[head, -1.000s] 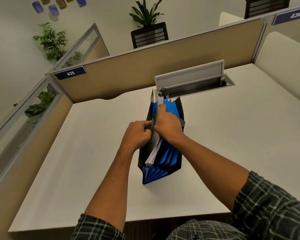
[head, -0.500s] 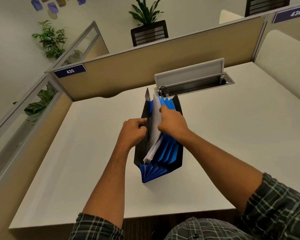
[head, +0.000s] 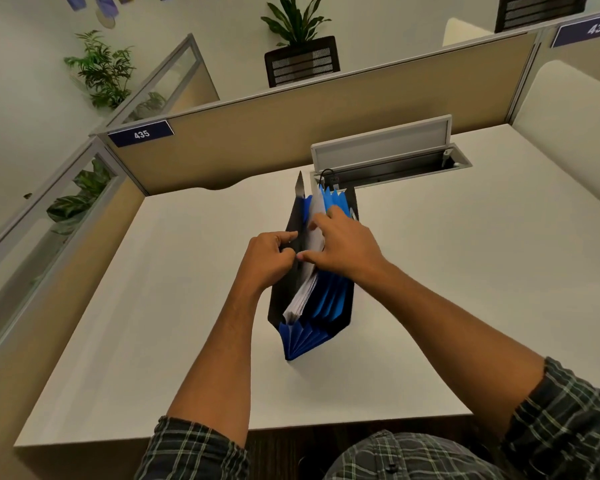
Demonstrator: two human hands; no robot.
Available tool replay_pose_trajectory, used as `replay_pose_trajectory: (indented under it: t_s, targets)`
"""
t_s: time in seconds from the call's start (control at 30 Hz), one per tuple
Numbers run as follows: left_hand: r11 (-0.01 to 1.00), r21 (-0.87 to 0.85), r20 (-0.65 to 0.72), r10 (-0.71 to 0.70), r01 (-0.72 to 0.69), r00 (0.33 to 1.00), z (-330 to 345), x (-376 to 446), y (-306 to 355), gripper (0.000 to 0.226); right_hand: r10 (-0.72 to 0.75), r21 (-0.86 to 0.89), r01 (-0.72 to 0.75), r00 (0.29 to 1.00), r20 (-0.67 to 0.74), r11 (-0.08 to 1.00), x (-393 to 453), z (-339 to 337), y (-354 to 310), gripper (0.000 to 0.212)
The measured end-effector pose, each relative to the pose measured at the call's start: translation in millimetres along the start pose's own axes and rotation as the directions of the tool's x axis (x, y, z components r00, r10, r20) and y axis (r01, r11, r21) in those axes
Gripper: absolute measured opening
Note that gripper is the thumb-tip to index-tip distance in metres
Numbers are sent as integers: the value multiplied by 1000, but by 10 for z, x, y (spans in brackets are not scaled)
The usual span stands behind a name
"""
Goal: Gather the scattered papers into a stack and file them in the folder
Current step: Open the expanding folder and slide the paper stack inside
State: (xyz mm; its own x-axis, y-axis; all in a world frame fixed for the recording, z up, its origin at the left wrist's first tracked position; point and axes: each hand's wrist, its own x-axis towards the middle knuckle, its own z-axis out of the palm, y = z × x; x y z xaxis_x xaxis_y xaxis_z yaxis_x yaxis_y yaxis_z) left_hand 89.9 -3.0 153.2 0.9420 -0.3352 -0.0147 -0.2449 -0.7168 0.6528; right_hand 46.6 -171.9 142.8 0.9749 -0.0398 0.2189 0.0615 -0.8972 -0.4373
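A black accordion folder with blue pleated pockets stands upright in the middle of the white desk. A stack of white papers sits in its leftmost pocket, the top edge sticking out. My left hand pinches the folder's black left wall and holds it away from the papers. My right hand rests on top of the stack, fingers curled over its upper edge and against the blue dividers. The lower part of the stack is hidden inside the pocket.
An open cable tray with a raised lid and a black cable lies just behind the folder. Beige partitions wall the desk at the back and left; a white panel bounds the right. The desk's front edge is near my body.
The folder's left wall has been pulled further open. My right hand slid down along the stack, and the papers sit deeper in the pocket than a second ago.
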Motion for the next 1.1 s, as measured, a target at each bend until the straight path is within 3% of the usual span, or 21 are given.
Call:
replay_pose_trajectory:
  t_s: [0.07, 0.13, 0.2, 0.27, 0.4, 0.53, 0.63, 0.77, 0.87, 0.97, 1.1]
  targets:
    - [1000, -22, 23, 7, -6, 1000, -27, -1, 9, 35, -224, 84, 217, 971, 80, 972, 6, -114, 12, 57]
    - [1000, -13, 34, 3, -2, 999, -47, -9, 22, 33, -363, 167, 331, 903, 230, 929, 21, -254, 33, 55]
    - [1000, -14, 42, -20, 21, 999, -62, -13, 22, 39, -411, 257, 336, 841, 352, 906, 38, -369, 59, 45]
    - [999, -12, 57, -32, 33, 998, -78, -17, 27, 44, -461, 239, 395, 782, 419, 887, 46, -420, 51, 36]
    - [999, -27, 85, -16, 18, 996, -73, -8, 36, 47, -579, 93, 610, 677, 455, 787, 21, -342, -26, 31]
    - [999, -31, 83, -5, 8, 997, -37, -29, 45, 49, -616, 99, 658, 628, 475, 746, -59, -163, -77, 28]
    - [1000, 7, 87, 29, -30, 996, -2, -63, 42, 51, -506, 130, 555, 604, 616, 822, -90, -126, -56, 25]
    - [996, 62, 115, 54, -62, 992, 29, -59, 55, 51, -324, 288, 161, 613, 721, 944, 2, -304, 60, 38]
    - [992, 89, 154, 76, -91, 985, 70, -53, 103, 51, -137, 12, 197, 636, 759, 980, 207, -248, 110, 35]
    - [982, 123, 208, 117, -145, 971, 149, -80, 190, 52, 88, -320, 273, 621, 779, 907, 321, -58, 20, 35]
    - [973, 150, 246, 135, -175, 960, 202, -137, 264, 55, 276, -508, 244, 611, 742, 826, 408, 120, 33, 66]
